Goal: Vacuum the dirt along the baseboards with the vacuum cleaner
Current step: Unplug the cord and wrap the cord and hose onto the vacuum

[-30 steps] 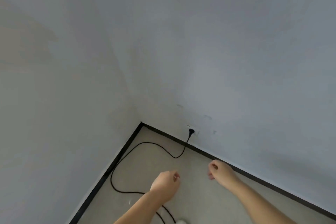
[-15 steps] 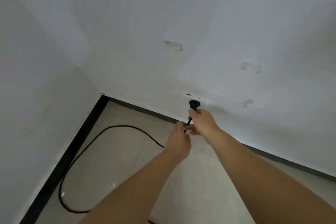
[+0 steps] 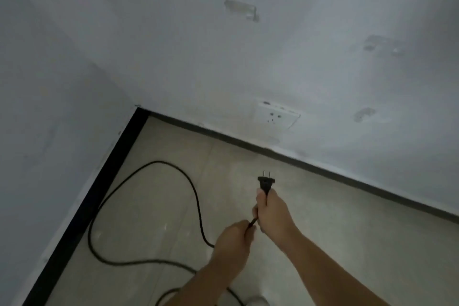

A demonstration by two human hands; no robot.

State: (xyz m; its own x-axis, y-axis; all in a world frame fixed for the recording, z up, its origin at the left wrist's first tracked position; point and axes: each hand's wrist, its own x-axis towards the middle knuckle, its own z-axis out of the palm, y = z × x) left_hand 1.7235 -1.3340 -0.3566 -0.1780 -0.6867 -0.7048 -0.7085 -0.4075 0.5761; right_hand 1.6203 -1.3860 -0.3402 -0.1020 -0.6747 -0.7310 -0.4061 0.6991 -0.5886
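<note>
Right hand: I see my right hand [image 3: 272,211] wrapped in a fist around the neck of the black two-pin plug [image 3: 265,182], thumb side up, with the plug head and its two metal pins sticking out above the fingers and pointing toward the wall.

Left hand: my left hand [image 3: 233,238] sits just below and to the left of the right one, closed on the thin black power cord [image 3: 196,196] where it leaves the right fist; a short bit of cord shows between the two hands.

Plug: held in the air above the floor, clear of the outlet, pins bare.

Cord: from my left hand it runs left, arcs up in a wide loop across the beige tiled floor [image 3: 335,231], swings close to the left baseboard, then curls back toward the bottom edge under my forearms.

Outlet: the white square wall socket [image 3: 277,115] is low on the far wall, above and slightly right of the plug, well apart from it; its slots are open to view.

Baseboards: the black skirting strip [image 3: 82,211] runs along the left wall and a thinner dark strip continues along the far wall; they meet in the corner at upper left.

Walls: the pale grey-white painted wall [image 3: 298,57] shows a few scuffed patches.

Vacuum cleaner: only its cord and plug are in view; a small pale shape at the bottom edge is too cropped to tell.
</note>
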